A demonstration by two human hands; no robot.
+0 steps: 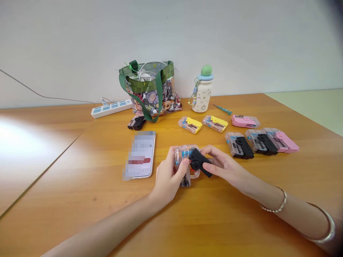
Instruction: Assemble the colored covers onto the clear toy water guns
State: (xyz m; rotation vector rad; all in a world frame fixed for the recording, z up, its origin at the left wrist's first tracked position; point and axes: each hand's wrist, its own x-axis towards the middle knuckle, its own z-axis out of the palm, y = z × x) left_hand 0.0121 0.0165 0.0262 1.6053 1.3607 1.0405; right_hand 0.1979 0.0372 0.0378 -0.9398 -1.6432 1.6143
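Note:
A small toy gun [184, 153] with a clear plastic body and a black swinging part is held just over the table in front of me. My left hand [168, 175] grips its clear body, thumb near the round black pivot. The black part [202, 163] is pinched between thumb and fingers of my right hand [221, 164]; it stands at an angle to the body. A clear loop like a trigger guard shows between them, with a bit of red by it. Blue parts are visible inside the body. My left palm hides some of it.
Folded toy guns lie to the right, black [242, 146] and pink [286, 141], and yellow ones [193, 125] behind. A phone [142, 153] is at left. Behind stand a printed bag [152, 96], a bottle [203, 94], a power strip [112, 109] and a teal screwdriver [223, 109].

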